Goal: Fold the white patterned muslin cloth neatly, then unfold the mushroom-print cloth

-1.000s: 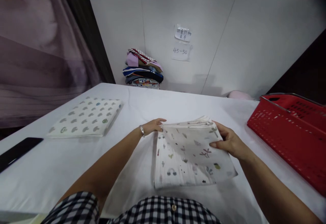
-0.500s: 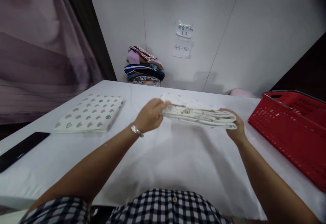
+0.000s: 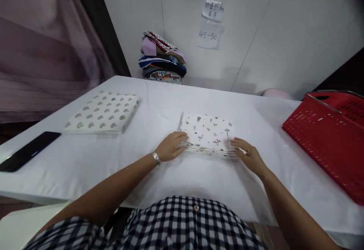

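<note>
A folded white cloth point(image 3: 206, 130) with small grey and green plant-like prints lies flat on the white-covered table in front of me, its layered edge facing me. My left hand point(image 3: 172, 146) grips its near left corner, with the fingertips at the side and the thumb by the layers. At the near right corner, my right hand point(image 3: 250, 158) has its fingers and thumb around the edge. The undersides of both corners are hidden. To the left lies another folded white cloth point(image 3: 104, 113), printed with grey mushroom-like shapes and a few coloured ones.
A black phone-like slab point(image 3: 30, 150) lies at the table's left edge. A red plastic basket point(image 3: 327, 140) stands at the right. Behind the white tablecloth point(image 3: 159, 102) is a pile of folded fabrics point(image 3: 163, 58) against the wall. Paper signs point(image 3: 210, 34) hang there.
Both hands have lowered the folded cloth from above the table down onto it and nearer to me. Its printed top now shows. My view has tilted slightly downward.
</note>
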A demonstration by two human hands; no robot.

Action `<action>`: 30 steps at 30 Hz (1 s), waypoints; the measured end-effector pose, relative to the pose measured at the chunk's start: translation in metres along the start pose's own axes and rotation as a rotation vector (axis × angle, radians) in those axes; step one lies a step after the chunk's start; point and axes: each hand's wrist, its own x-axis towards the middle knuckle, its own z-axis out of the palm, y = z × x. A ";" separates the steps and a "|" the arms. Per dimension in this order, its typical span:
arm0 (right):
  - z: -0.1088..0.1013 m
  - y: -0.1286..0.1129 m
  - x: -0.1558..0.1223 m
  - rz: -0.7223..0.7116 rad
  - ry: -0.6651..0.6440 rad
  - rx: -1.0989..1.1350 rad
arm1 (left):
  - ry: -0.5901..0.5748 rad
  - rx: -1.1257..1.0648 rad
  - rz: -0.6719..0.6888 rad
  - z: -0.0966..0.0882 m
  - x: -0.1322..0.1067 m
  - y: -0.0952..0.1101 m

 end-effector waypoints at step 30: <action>0.032 -0.001 -0.019 -0.061 0.033 -0.109 | -0.324 0.081 -0.117 -0.017 0.033 -0.002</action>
